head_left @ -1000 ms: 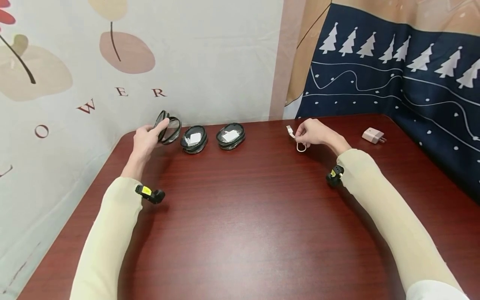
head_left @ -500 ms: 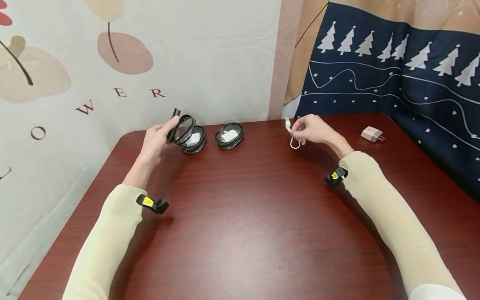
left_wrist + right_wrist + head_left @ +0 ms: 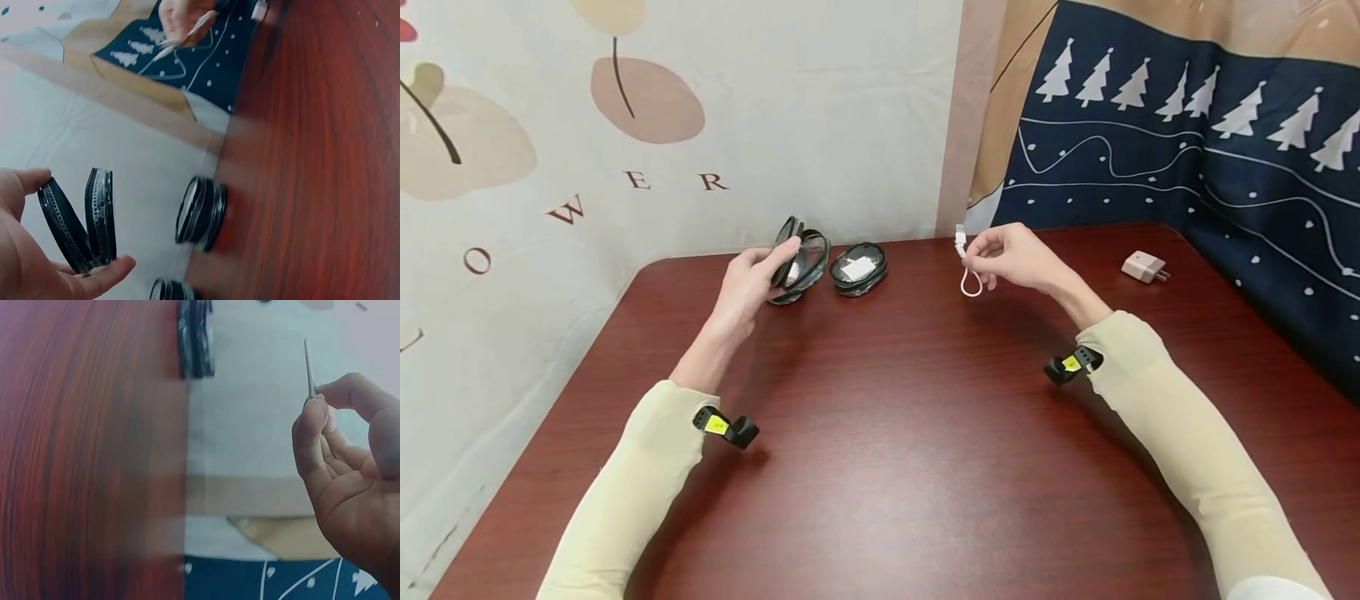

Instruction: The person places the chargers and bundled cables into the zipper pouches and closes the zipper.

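Observation:
My left hand [image 3: 741,292] holds a small round zip case [image 3: 101,215] with clear faces and black trim, raised above the table's far left part. Its two halves stand spread apart like a clam, thumb on one side and fingers on the other. In the head view it covers most of a second case, whose lower edge shows beneath. A third zip case [image 3: 859,269], closed with a white label inside, lies just to the right. My right hand [image 3: 1011,260] pinches a short white USB cable [image 3: 960,238] between thumb and fingertips, its plug pointing up and a loop hanging below.
On the right of the dark red wooden table [image 3: 880,433] lies a white charger plug [image 3: 1144,267], prongs to the right. A pale printed cloth [image 3: 820,125] hangs behind the far edge, and a navy one with trees [image 3: 1120,150] stands at the right.
My left hand has moved to the right with the spread case, which now overlaps the second case in view. The right hand has shifted slightly left with the cable, its plug turning more upright.

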{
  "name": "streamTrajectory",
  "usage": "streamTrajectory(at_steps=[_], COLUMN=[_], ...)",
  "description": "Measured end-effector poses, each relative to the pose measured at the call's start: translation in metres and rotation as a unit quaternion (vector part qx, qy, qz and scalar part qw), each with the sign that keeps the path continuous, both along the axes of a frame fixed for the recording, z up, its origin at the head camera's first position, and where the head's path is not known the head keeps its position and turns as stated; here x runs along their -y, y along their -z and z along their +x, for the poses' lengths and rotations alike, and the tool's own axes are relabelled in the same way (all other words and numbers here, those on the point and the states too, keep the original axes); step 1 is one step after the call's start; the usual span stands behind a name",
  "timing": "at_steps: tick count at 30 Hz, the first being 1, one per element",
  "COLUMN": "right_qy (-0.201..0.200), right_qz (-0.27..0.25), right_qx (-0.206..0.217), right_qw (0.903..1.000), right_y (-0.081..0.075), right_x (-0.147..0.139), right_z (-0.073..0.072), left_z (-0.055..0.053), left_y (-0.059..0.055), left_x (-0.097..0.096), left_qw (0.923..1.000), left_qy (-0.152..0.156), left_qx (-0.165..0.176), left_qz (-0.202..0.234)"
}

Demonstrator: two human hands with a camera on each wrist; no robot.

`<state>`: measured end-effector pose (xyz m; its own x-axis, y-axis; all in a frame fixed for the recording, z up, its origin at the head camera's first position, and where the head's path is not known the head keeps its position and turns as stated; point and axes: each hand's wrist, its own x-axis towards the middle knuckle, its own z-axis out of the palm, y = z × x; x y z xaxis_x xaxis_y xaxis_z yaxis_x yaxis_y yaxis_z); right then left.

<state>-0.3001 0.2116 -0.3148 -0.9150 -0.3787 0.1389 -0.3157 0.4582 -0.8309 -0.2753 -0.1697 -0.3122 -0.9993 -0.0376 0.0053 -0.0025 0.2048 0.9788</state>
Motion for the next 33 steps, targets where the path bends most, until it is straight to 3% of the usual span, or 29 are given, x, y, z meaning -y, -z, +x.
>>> streamTrajectory(at_steps=[7, 16, 25, 33], right_qy=[0.002, 0.02, 0.037, 0.056], right_qz=[-0.056, -0.09, -0.137, -0.101], right_qx=[0.003, 0.017, 0.042, 0.03], right_qw=[0.9984, 0.9956, 0.989, 0.9928], right_y=[-0.013, -0.02, -0.013, -0.009], right_x=[0.017, 0.043, 0.068, 0.081], right_z=[0.014, 0.028, 0.029, 0.031], left_z=[0.012, 0.024, 0.033, 0.036], left_y=[0.0, 0.0, 0.007, 0.01], left_x=[-0.025, -0.058, -0.083, -0.098], left_qw=[0.9994, 0.9929, 0.9893, 0.9877], left_qy=[0.029, 0.065, 0.06, 0.058], left_qx=[-0.018, -0.043, -0.029, -0.038], left_qz=[-0.009, -0.09, -0.129, -0.14])
